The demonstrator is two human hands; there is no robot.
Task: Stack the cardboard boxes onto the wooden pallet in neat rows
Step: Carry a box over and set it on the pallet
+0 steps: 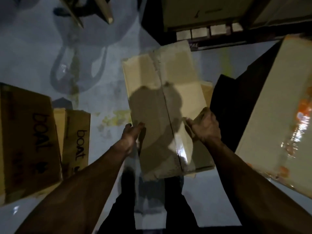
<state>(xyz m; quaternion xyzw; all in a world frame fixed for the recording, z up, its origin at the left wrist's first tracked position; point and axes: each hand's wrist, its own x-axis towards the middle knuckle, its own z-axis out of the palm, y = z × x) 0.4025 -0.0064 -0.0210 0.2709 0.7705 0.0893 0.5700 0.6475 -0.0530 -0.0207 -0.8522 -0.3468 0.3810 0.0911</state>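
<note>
Both hands, left hand [133, 132] flat against one side and right hand [205, 125] curled on the other, carry a taped cardboard box [165, 105] at center, while two printed boxes [30, 132] wait at nine o'clock on the floor [33, 61]; no pallet is clearly visible, so stacking seems unfinished.

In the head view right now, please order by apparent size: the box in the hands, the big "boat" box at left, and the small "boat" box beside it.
1. Box in the hands, though it is nearer the camera, so this is unsure.
2. Big "boat" box, partly cut off by the frame.
3. Small "boat" box, clearly smallest.
</note>
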